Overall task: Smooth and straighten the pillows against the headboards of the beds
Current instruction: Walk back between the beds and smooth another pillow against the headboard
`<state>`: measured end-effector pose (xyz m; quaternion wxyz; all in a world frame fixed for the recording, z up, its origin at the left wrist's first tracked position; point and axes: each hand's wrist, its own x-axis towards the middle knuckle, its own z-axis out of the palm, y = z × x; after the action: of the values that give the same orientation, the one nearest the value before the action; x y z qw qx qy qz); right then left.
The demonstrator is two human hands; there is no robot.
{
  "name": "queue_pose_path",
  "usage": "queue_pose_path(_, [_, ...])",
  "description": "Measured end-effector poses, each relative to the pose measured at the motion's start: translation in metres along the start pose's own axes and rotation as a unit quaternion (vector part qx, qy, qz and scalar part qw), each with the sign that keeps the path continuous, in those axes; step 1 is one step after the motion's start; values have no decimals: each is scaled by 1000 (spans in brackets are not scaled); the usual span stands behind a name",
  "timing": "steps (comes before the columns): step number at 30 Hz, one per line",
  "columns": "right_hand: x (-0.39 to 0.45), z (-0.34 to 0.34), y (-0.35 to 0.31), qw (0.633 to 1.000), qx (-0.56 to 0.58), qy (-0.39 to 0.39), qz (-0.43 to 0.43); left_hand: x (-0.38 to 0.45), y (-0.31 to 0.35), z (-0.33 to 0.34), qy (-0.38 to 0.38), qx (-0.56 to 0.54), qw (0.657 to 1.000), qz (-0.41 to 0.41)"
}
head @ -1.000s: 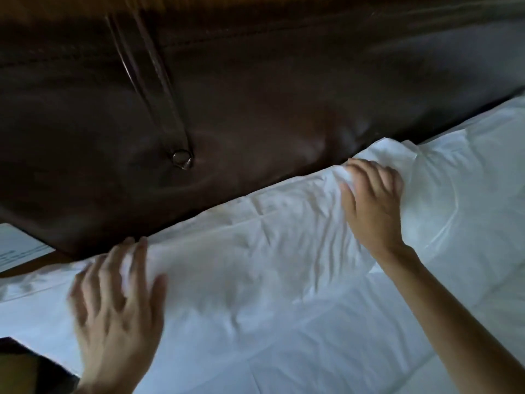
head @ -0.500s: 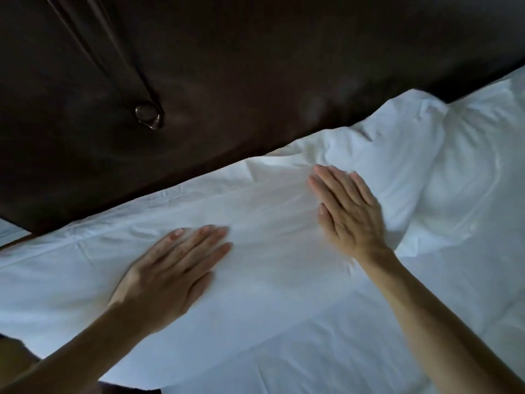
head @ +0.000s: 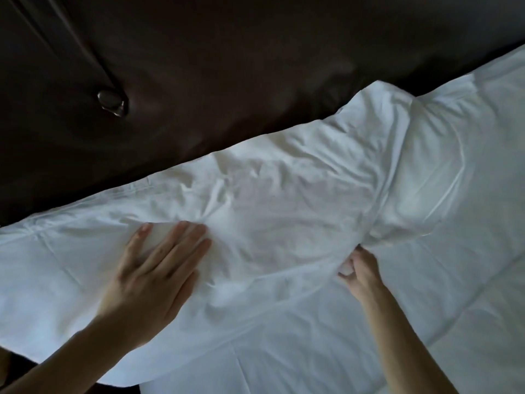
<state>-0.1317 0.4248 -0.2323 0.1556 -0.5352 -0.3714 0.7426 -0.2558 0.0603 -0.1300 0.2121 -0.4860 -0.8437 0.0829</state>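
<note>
A wrinkled white pillow [head: 278, 211] lies along the foot of the dark brown leather headboard [head: 227, 66]. My left hand [head: 153, 274] rests flat on its left half, fingers spread, holding nothing. At the pillow's lower right corner my right hand [head: 360, 273] pinches the pillowcase fabric between thumb and fingers. A second white pillow [head: 443, 166] lies to the right, and its left edge is tucked under the first one.
A white quilted duvet [head: 412, 331] covers the bed below the pillows. The headboard has a tufted button [head: 112, 102] at the upper left. A dark gap [head: 17, 365] shows past the pillow's left end at the bottom left.
My right hand slid from the pillow's upper middle down to its lower right corner and closed on the fabric. My left hand stayed flat on the left half. More creases show.
</note>
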Motion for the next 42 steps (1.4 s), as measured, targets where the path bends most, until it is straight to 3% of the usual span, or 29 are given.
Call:
queue_pose_path(2, [9, 3, 5, 997, 23, -27, 72, -1, -2, 1, 3, 3, 1000, 2])
queue_pose_path(4, [21, 3, 6, 995, 49, 7, 85, -2, -2, 2, 6, 3, 1000, -1])
queue_pose_path(7, [31, -1, 4, 994, -14, 103, 34, 1, -1, 2, 2, 5, 1000, -9])
queue_pose_path(12, [40, -38, 16, 975, -102, 190, -44, -2, -15, 6, -8, 34, 999, 1])
queue_pose_path(17, [53, -31, 16, 985, -110, 134, -15, 1, -16, 9, -15, 43, 999, 13])
queue_pose_path(19, [42, -29, 3, 973, -183, 133, -53, 2, -12, 7, -10, 39, 999, 14])
queue_pose_path(21, [24, -31, -11, 925, -266, 198, -183, 2, -7, 2, -6, 19, 1000, 1])
queue_pose_path(23, [-9, -16, -24, 842, -243, 264, -403, 2, 1, -5, -5, -14, 1000, -12])
queue_pose_path(25, [-50, 18, -21, 768, -227, 224, -556, 1, 29, -8, 5, -35, 998, 47])
queue_pose_path(28, [-84, 65, 15, 621, -412, 80, -662, 1, 83, -1, -15, -41, 977, 207])
queue_pose_path(30, [-70, 68, 22, 527, -505, 58, -681, 8, 86, 12, -34, -30, 976, 211])
queue_pose_path(31, [-55, 64, 15, 507, -527, 61, -679, 9, 76, 17, -46, -11, 980, 193])
queue_pose_path(38, [-6, 28, -36, 439, -583, 61, -681, -63, -2, 17, -96, 74, 985, 122])
queue_pose_path(40, [-15, 13, -40, 468, -571, 73, -670, -87, -16, 7, -107, 74, 987, 90])
queue_pose_path(42, [-33, 0, -30, 521, -540, 92, -654, -105, -11, -4, -119, 36, 991, 55])
